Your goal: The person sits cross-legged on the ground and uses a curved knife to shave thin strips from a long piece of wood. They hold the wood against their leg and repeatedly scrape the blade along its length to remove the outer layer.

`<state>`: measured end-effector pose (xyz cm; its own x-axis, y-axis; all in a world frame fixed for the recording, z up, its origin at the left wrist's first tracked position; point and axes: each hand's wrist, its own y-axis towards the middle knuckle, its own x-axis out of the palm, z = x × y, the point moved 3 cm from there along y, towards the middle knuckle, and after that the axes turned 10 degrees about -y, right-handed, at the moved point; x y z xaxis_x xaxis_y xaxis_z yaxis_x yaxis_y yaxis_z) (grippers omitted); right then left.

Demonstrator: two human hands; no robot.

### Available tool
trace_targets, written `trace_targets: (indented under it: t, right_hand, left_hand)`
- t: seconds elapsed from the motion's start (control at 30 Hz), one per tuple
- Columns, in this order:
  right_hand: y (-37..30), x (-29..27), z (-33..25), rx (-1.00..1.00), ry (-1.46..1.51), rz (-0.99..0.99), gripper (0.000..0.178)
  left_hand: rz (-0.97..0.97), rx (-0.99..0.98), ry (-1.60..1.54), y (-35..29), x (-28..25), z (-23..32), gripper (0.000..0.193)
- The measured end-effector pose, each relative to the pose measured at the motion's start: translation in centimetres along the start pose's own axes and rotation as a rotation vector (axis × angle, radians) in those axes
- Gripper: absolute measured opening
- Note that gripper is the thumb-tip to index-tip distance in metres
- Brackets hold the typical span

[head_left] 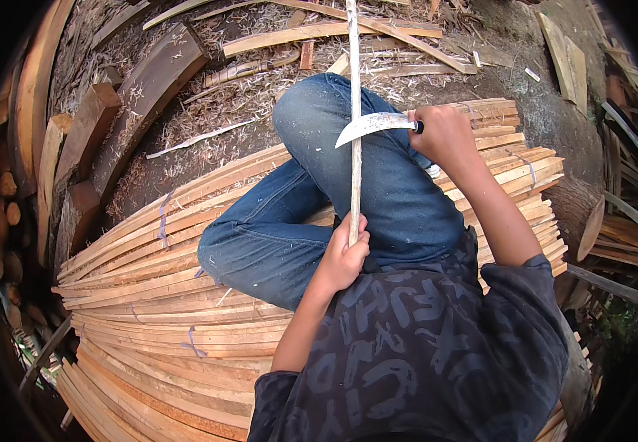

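My left hand is wrapped round the lower end of a long, thin, pale wooden stick, which runs up past my knee and out of the top of the view. In my right hand is the dark handle of a curved knife. Its broad, spotted blade crosses the stick above my raised leg, with the tip to the left. Whether the edge bites into the wood I cannot tell. My legs, in blue jeans, are folded beneath the stick.
I sit on stacked bundles of sawn wooden strips, tied with thin purplish cord. Shavings litter the ground ahead, among loose slats. Thick timber beams lie at the left. A cut log lies at the right.
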<state>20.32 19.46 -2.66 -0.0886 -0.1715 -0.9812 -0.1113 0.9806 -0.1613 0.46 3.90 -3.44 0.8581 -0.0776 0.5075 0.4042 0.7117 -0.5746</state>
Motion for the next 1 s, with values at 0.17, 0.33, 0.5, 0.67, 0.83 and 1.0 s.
trace_targets:
  t: [0.17, 0.33, 0.5, 0.67, 0.83, 1.0]
  right_hand:
    - [4.7, -0.7, 0.8, 0.102, -0.145, -0.015, 0.021]
    - [10.0, 0.2, 1.4, 0.115, -0.048, 0.170, 0.024]
    - [13.2, 1.1, 4.6, 0.393, 0.103, 0.187, 0.029]
    - [9.6, 3.5, 3.4, 0.364, 0.248, 0.147, 0.034]
    - [2.8, 2.8, 1.7, 0.140, 0.333, 0.155, 0.029]
    - [0.3, -0.5, 1.3, 0.023, 0.136, 0.085, 0.025]
  left_hand:
    - [0.019, -0.039, -0.010, 0.1, 0.3, 1.0, 0.011]
    - [0.007, 0.010, -0.009, 0.2, 0.0, -0.1, 0.011]
    - [0.004, 0.010, 0.003, 0.0, 0.0, 0.1, 0.011]
    - [-0.007, -0.019, -0.063, 0.1, -0.2, 0.0, 0.014]
    - [0.121, 0.150, 0.298, 0.6, -0.4, -0.3, 0.019]
    - [0.317, 0.255, 0.579, 0.2, 0.6, 1.1, 0.021]
